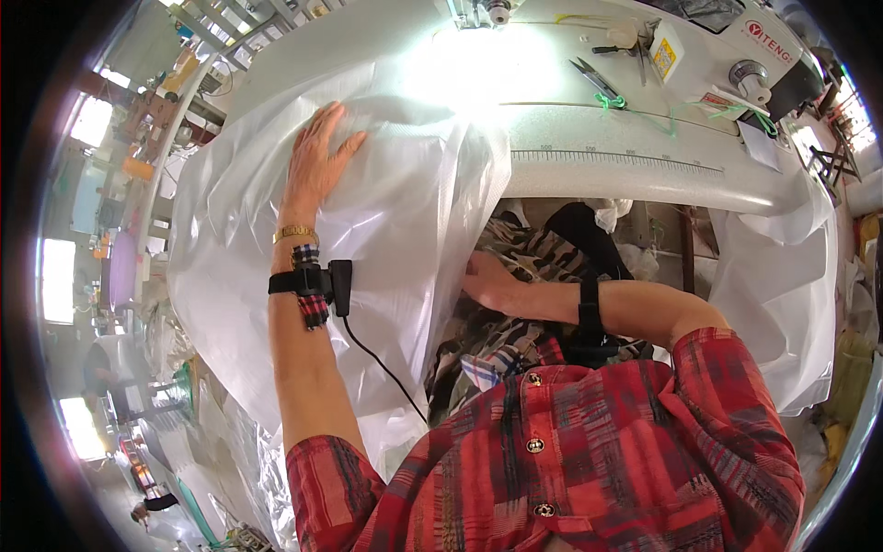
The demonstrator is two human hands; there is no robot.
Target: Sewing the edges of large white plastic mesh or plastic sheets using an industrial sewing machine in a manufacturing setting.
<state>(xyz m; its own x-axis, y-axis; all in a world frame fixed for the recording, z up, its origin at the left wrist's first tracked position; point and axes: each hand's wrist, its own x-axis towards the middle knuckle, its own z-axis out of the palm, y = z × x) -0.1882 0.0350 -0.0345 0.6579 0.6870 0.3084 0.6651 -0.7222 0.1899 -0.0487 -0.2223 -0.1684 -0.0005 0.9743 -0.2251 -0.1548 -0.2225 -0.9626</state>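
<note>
A large white translucent plastic sheet [386, 212] lies over the left of the sewing machine table and hangs down toward my lap. My left hand [320, 158] rests flat on it, fingers stretched forward and thumb apart. At the sheet's right edge, low in front of my body, my right hand [485, 279] is curled with its fingertips hidden; it appears to pinch that edge. The needle area of the sewing machine [478, 13] is at the far middle, under a glaring lamp.
Thread snips [598, 85] with green thread and a small screwdriver [612, 49] lie right of the lamp. A ruler scale [616, 159] runs along the table's front edge. Another white sheet [777, 294] hangs at the right. Camouflage fabric [529, 248] covers my lap. A black cable [386, 368] trails from my left wrist.
</note>
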